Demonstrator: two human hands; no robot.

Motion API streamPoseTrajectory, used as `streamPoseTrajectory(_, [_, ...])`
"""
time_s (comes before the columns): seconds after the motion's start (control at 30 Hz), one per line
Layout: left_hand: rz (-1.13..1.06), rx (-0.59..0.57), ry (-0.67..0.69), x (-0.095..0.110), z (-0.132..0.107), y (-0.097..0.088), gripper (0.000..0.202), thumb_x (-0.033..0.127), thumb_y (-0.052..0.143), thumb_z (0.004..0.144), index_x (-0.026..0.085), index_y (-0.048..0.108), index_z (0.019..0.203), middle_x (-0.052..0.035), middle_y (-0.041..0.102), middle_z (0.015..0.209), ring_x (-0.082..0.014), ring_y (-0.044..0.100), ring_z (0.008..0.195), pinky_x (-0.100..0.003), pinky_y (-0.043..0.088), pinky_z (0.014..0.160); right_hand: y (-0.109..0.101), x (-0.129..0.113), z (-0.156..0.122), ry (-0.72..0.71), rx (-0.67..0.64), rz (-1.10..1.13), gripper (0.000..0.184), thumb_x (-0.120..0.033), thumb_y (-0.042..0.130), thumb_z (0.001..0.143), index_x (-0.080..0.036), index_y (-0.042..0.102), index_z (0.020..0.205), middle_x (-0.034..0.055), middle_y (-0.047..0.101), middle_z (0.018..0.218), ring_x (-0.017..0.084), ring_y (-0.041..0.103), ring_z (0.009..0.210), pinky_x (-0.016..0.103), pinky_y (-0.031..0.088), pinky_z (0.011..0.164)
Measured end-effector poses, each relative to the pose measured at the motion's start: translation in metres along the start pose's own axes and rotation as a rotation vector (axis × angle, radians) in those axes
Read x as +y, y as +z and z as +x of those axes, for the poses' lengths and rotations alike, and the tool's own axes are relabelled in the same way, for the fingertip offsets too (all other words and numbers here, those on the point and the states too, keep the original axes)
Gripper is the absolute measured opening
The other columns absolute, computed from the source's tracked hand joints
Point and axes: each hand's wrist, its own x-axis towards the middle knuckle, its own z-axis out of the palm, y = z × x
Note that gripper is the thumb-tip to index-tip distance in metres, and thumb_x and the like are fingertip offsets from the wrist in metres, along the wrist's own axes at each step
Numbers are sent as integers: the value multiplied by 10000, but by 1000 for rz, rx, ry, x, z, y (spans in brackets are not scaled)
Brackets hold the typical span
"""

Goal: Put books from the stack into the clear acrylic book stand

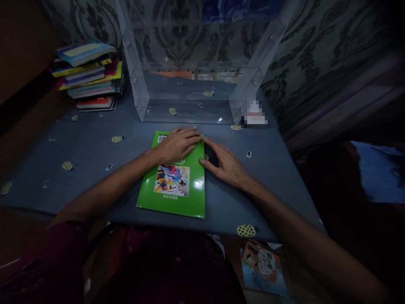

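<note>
A green book [177, 198] with a colourful picture on its cover lies flat on the grey-blue table [79, 169], upside down to me. My left hand [177, 144] rests flat on the book's far end, fingers stretched out. My right hand [226, 164] lies on the table at the book's right edge, fingers extended and touching that edge, with the thumb near the cover.
A stack of colourful books [90, 76] stands at the back left. A clear acrylic case [190, 97] stands behind the green book against the patterned wall. Small stickers dot the tabletop. Another book [264, 268] lies on the floor below the table's front edge.
</note>
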Motion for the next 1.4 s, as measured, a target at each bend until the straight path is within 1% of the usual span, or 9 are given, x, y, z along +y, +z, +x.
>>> streamPoseTrajectory(0.23, [24,13,-11,4,-1,-2,420,287,373,1056,166,553,1415,-113,554,1490,-241,447,1439,-447,385,1138,6,-16,-30,-55,-26,-43,624,-534,462,990,-158,445,1488,191,507,1519,328,410,1463,607,359,1170])
streamPoseTrajectory(0.43, [64,54,-12,5,-2,4,409,268,400,1048,175,548,1418,-112,568,1476,-234,497,1400,-450,405,1134,4,-37,-63,-172,-37,-142,710,-539,502,993,-130,354,1555,205,448,1559,339,363,1490,609,351,1185])
streamPoseTrajectory(0.6, [83,90,11,2,-1,10,426,232,398,1039,208,527,1445,-89,563,1485,-227,495,1403,-446,420,1136,38,-20,-89,-266,-20,-182,1110,-701,655,811,-141,154,1628,255,306,1613,455,331,1475,689,340,1150])
streamPoseTrajectory(0.73, [84,91,1,5,0,7,417,246,376,1048,191,542,1427,-88,578,1470,-234,515,1384,-457,425,1137,47,-16,-95,-312,-45,-172,1353,-744,771,643,-174,48,1635,286,393,1554,503,409,1410,693,377,1124])
streamPoseTrajectory(0.83, [74,73,-8,7,0,5,414,240,381,1044,171,550,1415,-89,576,1473,-239,519,1381,-454,427,1135,26,-39,-98,-189,-110,-199,1228,-576,815,726,-244,60,1636,214,310,1618,423,319,1486,619,316,1205])
streamPoseTrajectory(0.97, [66,75,-46,6,1,3,412,233,399,1034,194,558,1412,-73,572,1479,-228,534,1367,-437,430,1133,3,-57,-99,-169,-118,-178,1048,-442,808,798,-220,202,1623,206,349,1606,385,325,1493,592,315,1216])
streamPoseTrajectory(1.1, [74,76,-133,2,5,2,412,255,405,1038,173,567,1408,-91,572,1477,-250,532,1368,-450,432,1126,5,-41,-97,-198,-61,-145,814,-385,683,931,-252,249,1607,166,443,1569,314,397,1473,593,308,1215])
streamPoseTrajectory(1.23, [105,78,-174,-1,7,1,410,260,408,1038,165,579,1398,-104,570,1477,-269,523,1376,-459,443,1108,11,-28,-95,-205,5,-136,780,-416,651,957,-264,243,1604,158,475,1552,291,412,1468,597,320,1206])
streamPoseTrajectory(1.4, [96,67,-43,3,2,1,413,238,383,1038,192,574,1401,-89,566,1483,-253,477,1418,-483,402,1143,10,-30,-94,-212,3,-145,751,-462,626,965,-246,276,1594,164,490,1539,294,429,1457,604,366,1176])
